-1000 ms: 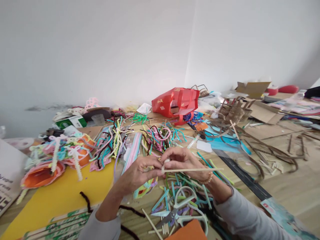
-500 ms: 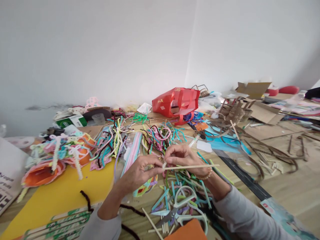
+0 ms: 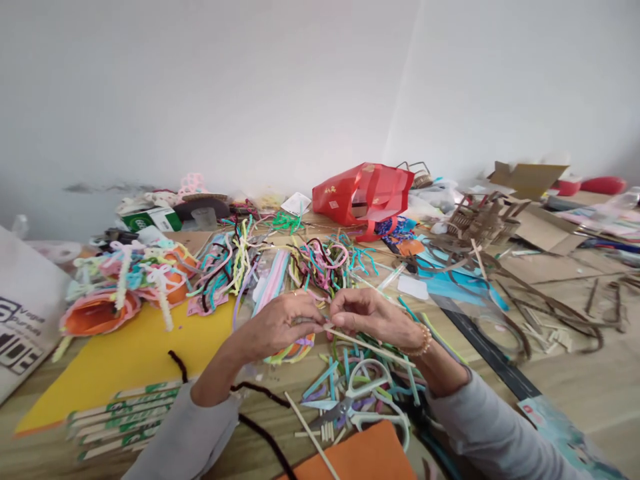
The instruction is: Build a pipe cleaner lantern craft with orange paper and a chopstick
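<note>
In front of me, my left hand [image 3: 287, 320] is closed in a pinch at one end of a thin pale wooden stick [image 3: 375, 347]. The stick slants down to the right, passing below my right hand [image 3: 375, 317]. Thumb and finger of that hand are pinched together beside the same end, and their tips hide what is between them. Beneath the hands lie white-handled scissors [image 3: 370, 380] among cut pieces of coloured pipe cleaner [image 3: 320, 387]. An orange sheet [image 3: 365, 457] and another pale stick [image 3: 310, 433] are nearest to me.
Bundles of pipe cleaners [image 3: 227, 267] fill the middle back. To the left are a yellow sheet [image 3: 200, 333], paper-wrapped sticks [image 3: 120, 420] and fuzzy orange-lined crafts [image 3: 100, 313]. A red bag [image 3: 340, 193] stands near the wall; brown woven pieces [image 3: 485, 217] lie right.
The stick's free end has swung down on the right, from nearly level to slanting. My hands have drawn slightly closer, and the view has shifted a little.
</note>
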A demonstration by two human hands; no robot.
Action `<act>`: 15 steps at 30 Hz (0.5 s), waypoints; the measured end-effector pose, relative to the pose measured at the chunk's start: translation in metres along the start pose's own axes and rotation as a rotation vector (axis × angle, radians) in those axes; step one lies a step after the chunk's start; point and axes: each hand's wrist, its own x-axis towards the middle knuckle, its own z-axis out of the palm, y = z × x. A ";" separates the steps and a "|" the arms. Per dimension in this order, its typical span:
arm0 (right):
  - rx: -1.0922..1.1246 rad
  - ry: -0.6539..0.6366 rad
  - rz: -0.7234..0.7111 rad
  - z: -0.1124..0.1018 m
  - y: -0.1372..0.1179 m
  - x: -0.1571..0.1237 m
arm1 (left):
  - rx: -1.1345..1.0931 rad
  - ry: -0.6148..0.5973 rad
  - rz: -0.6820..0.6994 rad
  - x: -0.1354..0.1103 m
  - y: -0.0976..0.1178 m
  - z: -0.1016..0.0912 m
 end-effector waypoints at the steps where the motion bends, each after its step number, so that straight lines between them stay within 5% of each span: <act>1: -0.055 -0.007 0.009 0.001 -0.001 0.000 | 0.040 -0.004 -0.003 -0.001 0.001 -0.001; 9: -0.477 0.048 0.051 0.012 -0.001 -0.002 | 0.169 0.097 0.006 0.001 0.005 0.006; 15: -0.419 0.052 0.084 0.008 0.008 0.001 | 0.067 0.275 -0.035 0.001 0.002 0.004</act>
